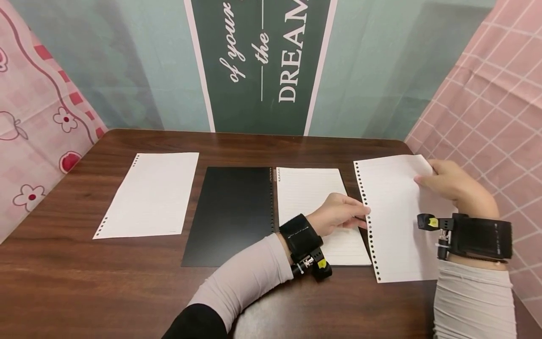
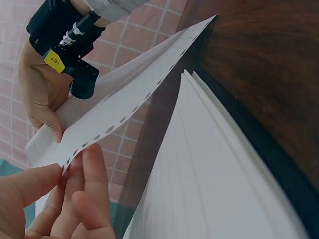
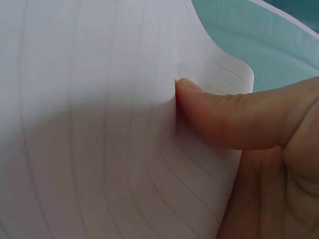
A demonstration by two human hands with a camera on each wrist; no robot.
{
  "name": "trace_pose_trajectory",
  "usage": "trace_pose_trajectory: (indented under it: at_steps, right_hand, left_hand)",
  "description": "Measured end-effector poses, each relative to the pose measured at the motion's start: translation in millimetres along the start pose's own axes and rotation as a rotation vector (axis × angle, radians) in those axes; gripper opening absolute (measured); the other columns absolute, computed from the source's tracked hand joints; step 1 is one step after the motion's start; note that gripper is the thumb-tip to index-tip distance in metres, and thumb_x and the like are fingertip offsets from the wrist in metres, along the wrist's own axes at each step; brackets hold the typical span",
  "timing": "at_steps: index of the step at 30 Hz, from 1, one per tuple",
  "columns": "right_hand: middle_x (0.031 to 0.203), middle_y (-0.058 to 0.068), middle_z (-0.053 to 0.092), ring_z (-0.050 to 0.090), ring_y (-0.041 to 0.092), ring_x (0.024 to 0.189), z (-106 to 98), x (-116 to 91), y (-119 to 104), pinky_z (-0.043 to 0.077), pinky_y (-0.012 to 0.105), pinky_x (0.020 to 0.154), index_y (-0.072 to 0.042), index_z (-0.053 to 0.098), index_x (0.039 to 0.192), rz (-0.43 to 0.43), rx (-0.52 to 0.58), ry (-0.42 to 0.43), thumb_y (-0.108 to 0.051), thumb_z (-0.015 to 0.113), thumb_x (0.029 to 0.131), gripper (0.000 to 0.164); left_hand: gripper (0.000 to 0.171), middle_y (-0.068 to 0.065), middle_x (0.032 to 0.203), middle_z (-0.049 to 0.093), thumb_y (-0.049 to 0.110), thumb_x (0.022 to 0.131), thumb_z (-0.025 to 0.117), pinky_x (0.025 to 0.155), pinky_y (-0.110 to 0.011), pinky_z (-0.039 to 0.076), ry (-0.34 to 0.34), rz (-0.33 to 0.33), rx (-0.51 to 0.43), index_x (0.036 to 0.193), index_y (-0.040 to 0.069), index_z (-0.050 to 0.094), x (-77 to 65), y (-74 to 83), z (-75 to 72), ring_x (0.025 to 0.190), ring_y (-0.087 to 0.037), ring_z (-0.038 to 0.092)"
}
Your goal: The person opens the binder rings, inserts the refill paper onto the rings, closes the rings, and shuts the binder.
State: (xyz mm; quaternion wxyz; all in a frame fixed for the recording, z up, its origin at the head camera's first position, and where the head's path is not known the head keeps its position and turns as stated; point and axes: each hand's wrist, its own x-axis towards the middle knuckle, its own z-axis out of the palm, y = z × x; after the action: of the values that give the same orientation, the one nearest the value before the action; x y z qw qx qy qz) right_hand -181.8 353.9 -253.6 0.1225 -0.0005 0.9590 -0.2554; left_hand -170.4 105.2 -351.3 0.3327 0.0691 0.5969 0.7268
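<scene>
- Your left hand [image 1: 338, 214] has thumb and fingertips closed together, pinching the punched edge of the held sheet [image 1: 398, 221]; your forearm reaches across the near part of the notebook [image 1: 237, 212].
- Your right hand [image 1: 450, 183], farther right of the notebook, grips the opposite edge, thumb on the face and the other fingers behind; the paper bends around that thumb.
- The held sheet is just right of the notebook, its row of holes facing it; whether the near edge touches the table [image 1: 84, 282] you cannot tell.
- The notebook lies spread flat, black cover on its left side, lined pages [image 1: 302, 188] on its right, partly beneath your left hand.
- Left of the notebook, well apart from your hands, a loose sheet [image 1: 148, 197] lies flat, holes along its left edge.
- Beyond the notebook hangs a teal cloth [image 1: 169, 61] with white lettering on a dark green panel.
</scene>
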Motion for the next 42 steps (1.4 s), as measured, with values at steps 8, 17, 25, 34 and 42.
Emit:
trace_pose_trajectory:
  at_steps: [8, 17, 25, 34, 42]
  right_hand:
    - [0.13, 0.037, 0.037, 0.038, 0.044, 0.113, -0.3, 0.4, -1.9, 0.037, 0.059, 0.092, 0.019, 0.032, 0.137, -0.001, 0.015, -0.003, -0.018, 0.037, 0.106, 0.049]
    - [0.108, 0.019, 0.053, 0.044, 0.002, 0.082, -2.4, 1.9, 0.5, 0.038, 0.026, 0.074, 0.015, 0.044, 0.128, -0.026, 0.001, 0.043, -0.018, 0.045, 0.103, 0.041]
    - [0.121, 0.028, 0.048, 0.045, 0.005, 0.09, -3.0, 2.8, 2.9, 0.039, 0.032, 0.079, 0.014, 0.043, 0.131, -0.033, -0.002, 0.06, -0.024, 0.045, 0.105, 0.047]
    - [0.125, 0.032, 0.041, 0.05, 0.03, 0.096, -4.9, 2.8, 5.3, 0.046, 0.029, 0.067, 0.012, 0.036, 0.137, 0.036, 0.034, 0.051, -0.035, 0.046, 0.104, 0.058]
    - [0.122, 0.031, 0.043, 0.053, 0.028, 0.085, -7.5, 3.1, 7.4, 0.048, 0.032, 0.062, 0.008, 0.039, 0.135, 0.049, 0.001, 0.087, -0.044, 0.051, 0.101, 0.063]
  left_hand:
    - [0.01, -0.005, 0.066, 0.067, 0.008, 0.092, 0.068, 0.052, -0.019, 0.032, 0.047, 0.019, 0.051, 0.096, 0.002, 0.074, 1.0, 1.4, 0.3, 0.07, -0.019, 0.073]
    - [0.011, -0.005, 0.078, 0.074, 0.012, 0.091, 0.071, 0.058, -0.021, 0.042, 0.102, 0.071, 0.132, 0.095, 0.004, 0.076, -3.1, 9.5, -0.5, 0.08, -0.026, 0.075]
    - [0.011, -0.013, 0.088, 0.077, 0.015, 0.092, 0.071, 0.063, -0.026, 0.045, 0.11, 0.093, 0.18, 0.095, 0.007, 0.077, -4.3, 14.0, -3.4, 0.08, -0.024, 0.076]
    - [0.011, -0.016, 0.085, 0.076, 0.016, 0.091, 0.071, 0.064, -0.027, 0.046, 0.12, 0.107, 0.209, 0.094, 0.008, 0.078, -6.1, 18.9, -6.1, 0.069, -0.014, 0.072]
    - [0.011, -0.017, 0.084, 0.076, 0.017, 0.091, 0.071, 0.065, -0.027, 0.045, 0.123, 0.11, 0.229, 0.094, 0.009, 0.078, -9.1, 20.3, -7.8, 0.068, -0.013, 0.071]
